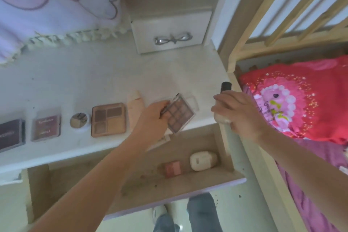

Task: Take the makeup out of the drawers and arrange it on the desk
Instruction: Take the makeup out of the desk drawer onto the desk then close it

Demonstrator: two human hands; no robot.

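Left hand: the left hand [156,117], centre of the frame, pinches a clear-cased eyeshadow palette [179,114] by its left edge, fingers curled round the rim, probably so the pans stay face up while it is lowered to the desk.
Palette position: tilted, its lower corner hanging over the front edge of the desk [113,73]; I cannot tell whether it already touches the surface.
Right hand: the right hand [238,111], right of centre, is wrapped round a pale bottle with a black cap [226,86]; only the cap and a bit of the base show.
Row on the desk: from the left edge of the frame, a dark palette [11,133], a maroon compact [46,126], a small round jar [79,120], a four-pan palette [108,119] and a peach tube [134,109] lie side by side, apparently a line being built rightward.
Open drawer: the drawer [223,149], lower centre, holds a pink blush [172,168] and a cream case [203,160], just beside each other, so the task looks partly done.
Hard to make out: the labels are blurred; the dark palette is cut off by the frame; the arm hides part of the drawer floor.
Small drawer: a closed box with a silver bow handle [173,38], upper centre; its contents are unseen.
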